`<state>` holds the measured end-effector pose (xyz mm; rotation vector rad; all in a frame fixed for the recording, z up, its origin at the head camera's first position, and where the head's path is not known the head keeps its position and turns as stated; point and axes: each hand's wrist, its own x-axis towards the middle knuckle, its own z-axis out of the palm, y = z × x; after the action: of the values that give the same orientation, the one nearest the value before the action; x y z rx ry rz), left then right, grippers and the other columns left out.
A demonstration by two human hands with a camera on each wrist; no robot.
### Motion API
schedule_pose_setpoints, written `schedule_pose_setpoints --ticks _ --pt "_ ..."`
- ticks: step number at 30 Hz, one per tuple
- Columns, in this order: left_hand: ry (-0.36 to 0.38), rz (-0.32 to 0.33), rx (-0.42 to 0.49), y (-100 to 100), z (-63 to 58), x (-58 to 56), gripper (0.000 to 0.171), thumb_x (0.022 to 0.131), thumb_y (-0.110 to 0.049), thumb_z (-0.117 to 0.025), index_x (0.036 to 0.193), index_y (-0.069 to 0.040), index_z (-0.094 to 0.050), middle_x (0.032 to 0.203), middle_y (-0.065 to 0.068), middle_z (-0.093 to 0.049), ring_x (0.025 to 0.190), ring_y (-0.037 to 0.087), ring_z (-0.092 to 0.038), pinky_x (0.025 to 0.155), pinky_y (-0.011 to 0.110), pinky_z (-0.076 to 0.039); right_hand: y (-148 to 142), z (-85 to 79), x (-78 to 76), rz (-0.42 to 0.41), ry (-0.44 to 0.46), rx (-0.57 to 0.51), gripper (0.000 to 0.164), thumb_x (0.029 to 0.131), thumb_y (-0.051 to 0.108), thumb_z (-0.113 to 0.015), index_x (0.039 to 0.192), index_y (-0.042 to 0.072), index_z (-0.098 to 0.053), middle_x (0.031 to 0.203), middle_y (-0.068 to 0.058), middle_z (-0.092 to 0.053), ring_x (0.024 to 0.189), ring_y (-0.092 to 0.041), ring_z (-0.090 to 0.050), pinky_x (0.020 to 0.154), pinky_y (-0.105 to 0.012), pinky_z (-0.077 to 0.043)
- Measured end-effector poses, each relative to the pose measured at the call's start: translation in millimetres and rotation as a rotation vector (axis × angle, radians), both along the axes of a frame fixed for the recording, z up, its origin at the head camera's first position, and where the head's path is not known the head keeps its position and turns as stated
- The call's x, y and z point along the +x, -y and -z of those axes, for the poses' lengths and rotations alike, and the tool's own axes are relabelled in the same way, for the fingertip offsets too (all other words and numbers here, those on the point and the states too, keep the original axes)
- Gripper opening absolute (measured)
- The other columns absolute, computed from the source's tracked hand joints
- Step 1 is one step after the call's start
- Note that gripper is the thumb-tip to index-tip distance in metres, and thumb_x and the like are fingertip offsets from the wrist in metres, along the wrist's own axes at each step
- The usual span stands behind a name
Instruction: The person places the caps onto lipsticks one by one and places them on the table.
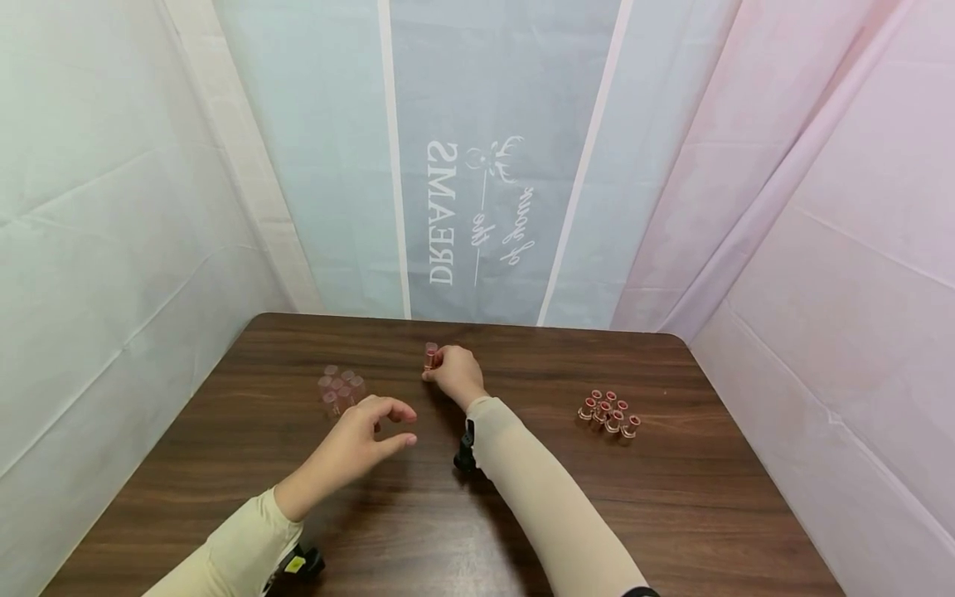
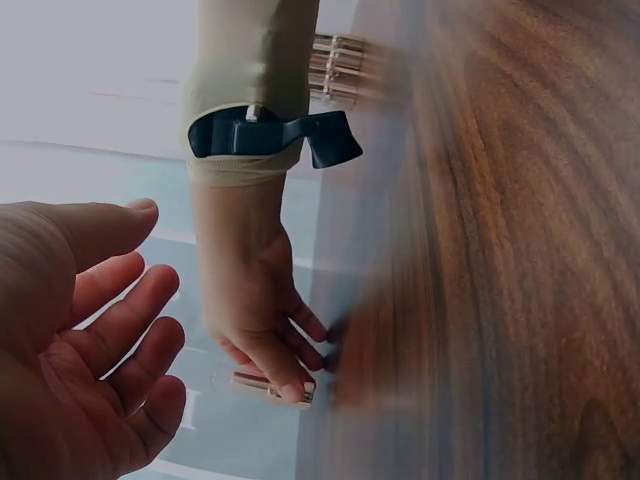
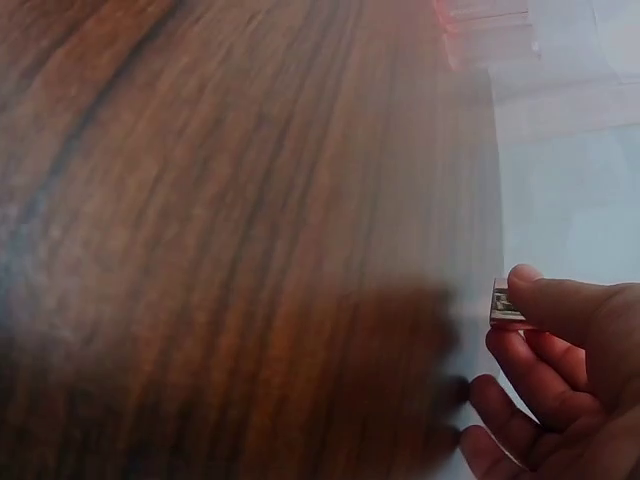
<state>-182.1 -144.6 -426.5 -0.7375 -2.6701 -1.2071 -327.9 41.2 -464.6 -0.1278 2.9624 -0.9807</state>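
Observation:
Near the far edge of the table, my right hand [image 1: 457,375] pinches a small rose-gold lipstick tube [image 1: 429,358] between thumb and fingers. Its clear top points upward, and the fingers cover part of its side. In the left wrist view the tube's shiny metal body [image 2: 272,387] shows at the fingertips. My left hand [image 1: 361,438] is held over the table, nearer to me, with thumb and fingers apart and nothing between them. Just beyond it stands a cluster of clear pinkish caps [image 1: 341,387], partly overlapped by that hand.
Several rose-gold tube bases [image 1: 614,416] with reddish open tops stand grouped on the right of the brown wooden table [image 1: 709,497]. Pale cloth hangs on both sides, and a printed curtain [image 1: 477,166] hangs behind the table's far edge.

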Motion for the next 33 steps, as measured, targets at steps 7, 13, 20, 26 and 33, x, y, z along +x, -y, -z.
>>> schedule_pose_setpoints --ticks 7,13,20,26,33 --pt "0.004 -0.005 -0.008 -2 3.0 2.9 0.025 0.088 -0.026 -0.083 0.11 -0.028 -0.072 0.105 -0.015 -0.069 0.1 0.01 -0.06 0.081 0.038 -0.052 2 4.6 -2.7 0.027 0.005 0.019 0.021 0.084 0.031 -0.087 0.092 0.016 -0.074 0.081 0.005 -0.069 0.073 -0.014 -0.062 0.07 -0.036 -0.053" --pt "0.04 -0.01 -0.006 -1 3.1 5.2 0.026 0.088 -0.024 -0.083 0.11 -0.029 -0.071 0.107 -0.014 -0.069 0.102 0.014 -0.062 0.084 0.044 -0.052 3 8.1 -4.2 0.025 0.013 0.018 0.019 0.084 0.03 -0.087 0.087 0.018 -0.073 0.08 0.005 -0.068 0.071 -0.014 -0.061 0.068 -0.035 -0.052" --pt "0.024 -0.009 -0.015 -1 3.2 4.4 0.025 0.088 -0.025 -0.083 0.11 -0.029 -0.071 0.106 -0.016 -0.067 0.101 0.009 -0.059 0.083 0.041 -0.052 5 13.0 -5.0 0.02 0.003 0.033 0.02 0.085 0.03 -0.086 0.093 0.017 -0.072 0.084 0.005 -0.068 0.075 -0.014 -0.063 0.075 -0.037 -0.055" --pt "0.025 0.005 -0.014 -1 5.0 6.2 0.022 0.09 -0.032 -0.08 0.11 -0.03 -0.071 0.107 -0.015 -0.068 0.102 0.013 -0.061 0.083 0.035 -0.05 2 16.1 -4.4 -0.011 -0.024 0.029 0.034 0.083 0.033 -0.088 0.107 0.015 -0.071 0.096 0.002 -0.07 0.086 -0.017 -0.066 0.082 -0.039 -0.055" --pt "0.049 -0.013 -0.028 3 3.1 12.0 0.026 0.089 -0.026 -0.082 0.111 -0.029 -0.071 0.107 -0.013 -0.068 0.104 0.015 -0.062 0.085 0.036 -0.051 -15 7.2 2.1 -0.087 -0.064 -0.131 0.052 0.085 0.032 -0.086 0.127 0.011 -0.065 0.118 -0.004 -0.069 0.107 -0.023 -0.065 0.093 -0.043 -0.054"
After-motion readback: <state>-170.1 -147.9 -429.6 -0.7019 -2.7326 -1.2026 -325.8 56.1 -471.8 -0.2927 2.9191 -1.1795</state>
